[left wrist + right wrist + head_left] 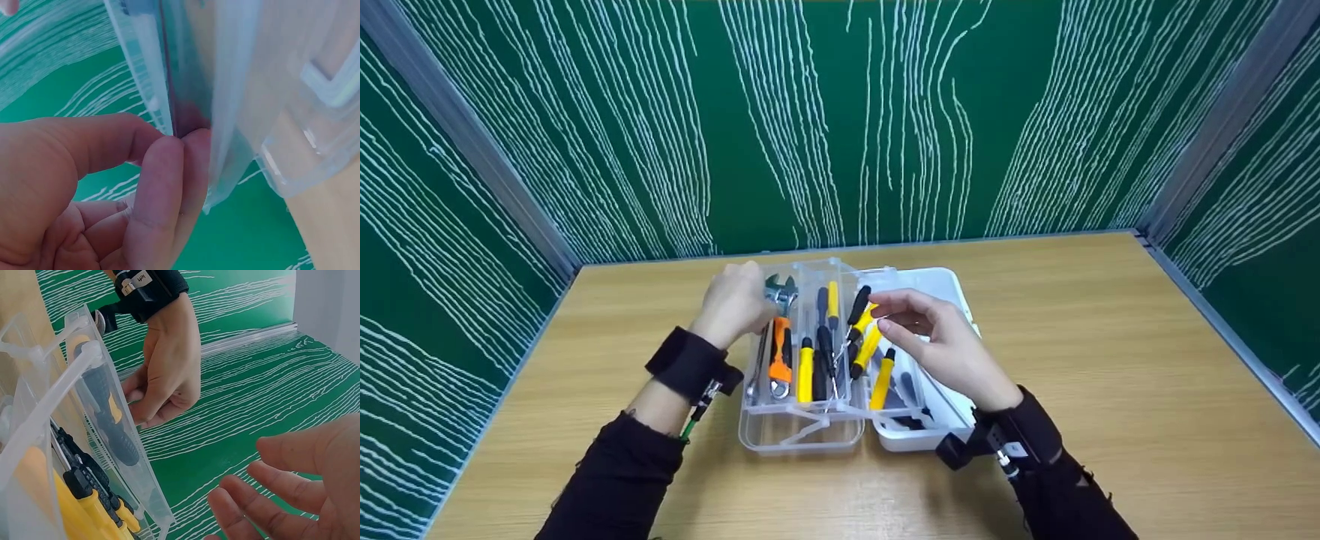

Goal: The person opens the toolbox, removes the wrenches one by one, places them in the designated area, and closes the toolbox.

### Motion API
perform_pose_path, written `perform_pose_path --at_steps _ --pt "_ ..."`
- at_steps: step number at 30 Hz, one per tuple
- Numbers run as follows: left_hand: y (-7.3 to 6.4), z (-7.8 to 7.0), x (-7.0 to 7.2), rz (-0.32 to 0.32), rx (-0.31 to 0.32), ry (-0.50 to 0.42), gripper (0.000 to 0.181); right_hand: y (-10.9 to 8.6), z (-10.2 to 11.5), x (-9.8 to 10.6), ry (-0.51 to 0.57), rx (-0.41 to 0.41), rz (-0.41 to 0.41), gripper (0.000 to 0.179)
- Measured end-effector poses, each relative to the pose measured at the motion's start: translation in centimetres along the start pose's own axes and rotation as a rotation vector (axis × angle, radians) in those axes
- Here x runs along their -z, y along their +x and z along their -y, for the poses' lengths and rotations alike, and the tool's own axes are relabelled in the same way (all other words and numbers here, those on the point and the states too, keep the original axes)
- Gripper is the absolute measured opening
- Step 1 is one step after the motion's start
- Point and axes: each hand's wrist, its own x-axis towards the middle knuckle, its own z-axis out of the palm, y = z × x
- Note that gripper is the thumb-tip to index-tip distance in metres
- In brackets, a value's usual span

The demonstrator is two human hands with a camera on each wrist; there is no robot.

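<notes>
A fold-out toolbox has clear plastic trays [840, 409] raised on hinged arms. My left hand [735, 304] reaches over the left tray's far side. Its thumb and fingers [160, 191] pinch the far end of a slim metal wrench [755, 379], which shows as a dark strip in the left wrist view. Beside it lie an orange-handled cutter [781, 352] and an adjustable wrench [782, 292]. My right hand [949, 349] hovers over the right tray, fingers loosely bent and holding nothing. Nearest it are a yellow-handled screwdriver [868, 349] and a black-handled one [859, 304].
Under the trays sit the toolbox's white base [952, 281] and its clear lid [802, 448]. More yellow tools [883, 382] and dark-handled screwdrivers [825, 345] fill the compartments. The wooden table [1110, 360] meets green, white-streaked walls [885, 120] at its back and sides.
</notes>
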Motion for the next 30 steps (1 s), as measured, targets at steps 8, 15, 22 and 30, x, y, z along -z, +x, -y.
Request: perform_pose_path --at_steps 8,15,22,30 --pt "-0.9 -0.1 0.9 -0.043 -0.030 -0.081 0.030 0.0 0.0 0.0 -0.005 -0.015 0.001 0.035" --pt "-1.9 0.4 1.2 -0.187 -0.159 -0.156 0.021 0.0 0.3 -0.1 -0.004 -0.014 0.003 0.035" --pt "-3.0 0.4 1.7 -0.298 -0.246 -0.232 0.005 -0.1 0.4 -0.2 0.000 -0.010 0.008 0.035" --pt "-3.9 0.2 2.0 -0.356 -0.274 -0.351 0.010 -0.2 0.5 -0.5 0.018 -0.018 0.027 0.035"
